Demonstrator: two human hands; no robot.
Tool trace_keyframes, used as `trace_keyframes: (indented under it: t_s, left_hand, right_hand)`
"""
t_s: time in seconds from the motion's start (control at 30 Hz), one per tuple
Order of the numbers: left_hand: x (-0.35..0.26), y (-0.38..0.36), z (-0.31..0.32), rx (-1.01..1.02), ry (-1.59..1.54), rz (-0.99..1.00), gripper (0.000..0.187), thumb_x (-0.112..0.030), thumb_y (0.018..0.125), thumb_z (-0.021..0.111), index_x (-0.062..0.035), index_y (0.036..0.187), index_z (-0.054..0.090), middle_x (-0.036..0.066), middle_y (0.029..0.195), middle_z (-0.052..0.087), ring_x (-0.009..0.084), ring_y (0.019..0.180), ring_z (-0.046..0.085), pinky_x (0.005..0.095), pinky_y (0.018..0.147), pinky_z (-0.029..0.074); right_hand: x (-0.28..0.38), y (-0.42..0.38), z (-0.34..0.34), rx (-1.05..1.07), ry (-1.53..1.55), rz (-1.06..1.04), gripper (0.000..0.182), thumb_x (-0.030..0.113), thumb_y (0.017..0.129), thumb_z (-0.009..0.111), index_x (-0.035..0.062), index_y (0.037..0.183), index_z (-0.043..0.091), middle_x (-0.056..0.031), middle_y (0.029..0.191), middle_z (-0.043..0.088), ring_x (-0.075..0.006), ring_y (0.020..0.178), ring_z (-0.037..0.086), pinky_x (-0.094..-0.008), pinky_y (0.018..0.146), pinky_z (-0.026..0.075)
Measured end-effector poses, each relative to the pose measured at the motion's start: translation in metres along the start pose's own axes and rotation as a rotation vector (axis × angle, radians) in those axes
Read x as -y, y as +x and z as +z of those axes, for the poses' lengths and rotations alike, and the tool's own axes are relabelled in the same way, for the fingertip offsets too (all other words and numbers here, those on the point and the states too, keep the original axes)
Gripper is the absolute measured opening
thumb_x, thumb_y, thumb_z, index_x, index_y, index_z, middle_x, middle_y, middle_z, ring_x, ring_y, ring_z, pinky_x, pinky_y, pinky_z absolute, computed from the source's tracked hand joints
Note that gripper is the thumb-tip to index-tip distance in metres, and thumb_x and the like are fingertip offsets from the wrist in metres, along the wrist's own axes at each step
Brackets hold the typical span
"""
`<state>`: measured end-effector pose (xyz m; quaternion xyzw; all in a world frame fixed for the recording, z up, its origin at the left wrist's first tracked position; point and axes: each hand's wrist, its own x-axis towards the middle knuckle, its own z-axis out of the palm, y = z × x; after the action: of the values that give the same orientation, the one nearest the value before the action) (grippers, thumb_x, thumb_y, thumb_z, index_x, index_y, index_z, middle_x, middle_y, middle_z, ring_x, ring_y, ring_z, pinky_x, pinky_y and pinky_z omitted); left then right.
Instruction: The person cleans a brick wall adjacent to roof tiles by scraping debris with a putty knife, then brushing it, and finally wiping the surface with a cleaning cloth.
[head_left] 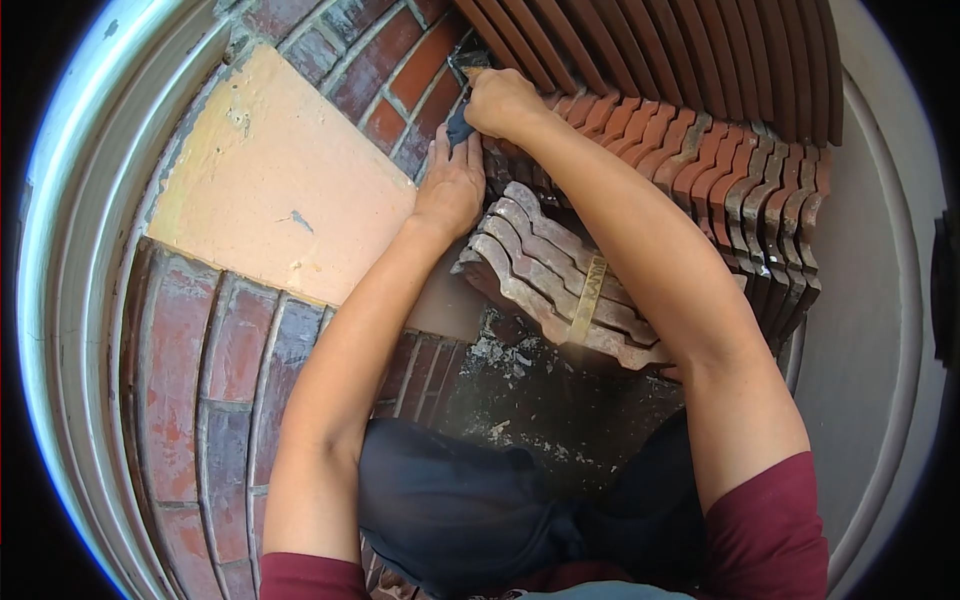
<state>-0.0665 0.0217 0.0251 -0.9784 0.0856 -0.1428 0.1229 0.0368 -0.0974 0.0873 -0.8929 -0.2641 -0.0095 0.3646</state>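
My right hand [497, 102] is closed around a small tool, which shows a dark blue handle-like part [459, 126] below the fist. A dark tip with a tan patch [468, 62] shows above it, against the brick wall [405, 80]. Its exact kind is mostly covered by my fingers. Just below, my left hand [453, 187] lies with fingers stretched out on the wall, fingertips close to the blue part. Beside the left forearm is a smooth peach-coloured panel [275, 180] set among the bricks.
Reddish roof tiles [690, 160] stand in a row at right, with brown ribbed pieces [660, 50] above them. A smaller stack of weathered tiles [560, 275], one stamped, lies nearer. White debris [500, 350] litters the dark floor [540, 410]. A pale curved surface [860, 330] bounds the right.
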Motion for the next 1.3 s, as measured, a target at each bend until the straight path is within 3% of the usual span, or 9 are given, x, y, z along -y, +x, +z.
trace_keyframes:
  t_s: [0.43,0.63,0.87,0.97,1.03,1.07,1.13,1.3]
  left_hand:
    - [0.001,0.0,0.002,-0.007,0.005,-0.005,0.053,-0.006,0.094,0.038,0.0155,0.142,0.03,0.033,0.142,0.04,0.0517,0.137,0.031,0.0524,0.115,0.029]
    - [0.003,-0.001,0.002,-0.005,-0.01,0.002,0.052,-0.009,0.096,0.038,0.0139,0.142,0.032,0.031,0.14,0.043,0.0514,0.137,0.031,0.0525,0.115,0.029]
    - [0.006,-0.002,0.007,-0.039,-0.014,0.013,0.051,-0.01,0.097,0.037,0.0124,0.142,0.034,0.031,0.138,0.045,0.051,0.136,0.033,0.0524,0.114,0.03]
    - [0.003,-0.003,0.004,-0.06,0.018,0.002,0.051,-0.011,0.097,0.037,0.0123,0.143,0.034,0.031,0.138,0.045,0.0506,0.136,0.034,0.0524,0.114,0.03]
    - [0.002,-0.002,0.002,-0.049,-0.004,0.005,0.057,-0.005,0.092,0.039,0.015,0.144,0.027,0.034,0.139,0.042,0.0538,0.135,0.033,0.0514,0.113,0.032]
    - [0.002,-0.003,0.001,-0.042,-0.014,0.008,0.061,-0.002,0.09,0.041,0.0163,0.145,0.023,0.036,0.14,0.04,0.0554,0.134,0.033,0.0509,0.113,0.033]
    - [0.001,-0.003,0.004,-0.055,0.013,-0.003,0.055,-0.011,0.096,0.039,0.0136,0.144,0.029,0.032,0.14,0.043,0.0518,0.136,0.033,0.0519,0.114,0.031]
    - [0.002,-0.002,0.007,-0.067,0.054,-0.003,0.054,-0.016,0.099,0.039,0.0121,0.144,0.031,0.03,0.139,0.044,0.0495,0.137,0.033,0.0521,0.114,0.03]
  right_hand:
    - [-0.002,-0.004,0.007,-0.037,-0.077,-0.061,0.037,0.021,0.083,0.065,-0.0001,0.113,0.068,-0.0284,0.116,0.065,-0.041,0.112,0.063,-0.0448,0.095,0.051]
    - [0.008,-0.008,0.005,0.095,0.007,0.026,0.04,0.024,0.082,0.061,-0.0024,0.111,0.069,-0.0272,0.118,0.064,-0.0402,0.115,0.061,-0.0422,0.099,0.049]
    - [-0.012,0.006,0.029,0.023,0.295,0.064,0.039,0.019,0.078,0.057,-0.0051,0.107,0.07,-0.0274,0.115,0.065,-0.0407,0.114,0.061,-0.041,0.1,0.048]
    - [-0.014,0.01,0.026,0.056,0.329,0.091,0.036,0.018,0.079,0.056,-0.0068,0.102,0.069,-0.0256,0.101,0.069,-0.0381,0.099,0.067,-0.0393,0.089,0.053]
    - [-0.009,0.01,0.011,0.164,0.373,0.138,0.032,0.016,0.082,0.054,-0.0079,0.096,0.069,-0.0234,0.087,0.071,-0.0337,0.079,0.071,-0.0392,0.075,0.057]
    - [-0.005,0.009,0.006,0.16,0.452,0.18,0.029,0.015,0.083,0.052,-0.0075,0.093,0.068,-0.0209,0.081,0.069,-0.0301,0.071,0.068,-0.0382,0.067,0.055]
    - [-0.001,0.01,-0.001,0.15,0.608,0.264,0.026,0.013,0.086,0.049,-0.0066,0.086,0.066,-0.0158,0.068,0.065,-0.0229,0.054,0.062,-0.0362,0.05,0.052]
    - [0.005,0.005,-0.019,0.207,0.658,0.354,0.023,0.013,0.09,0.046,-0.0004,0.078,0.061,-0.0079,0.06,0.057,-0.0164,0.047,0.053,-0.0321,0.04,0.04]
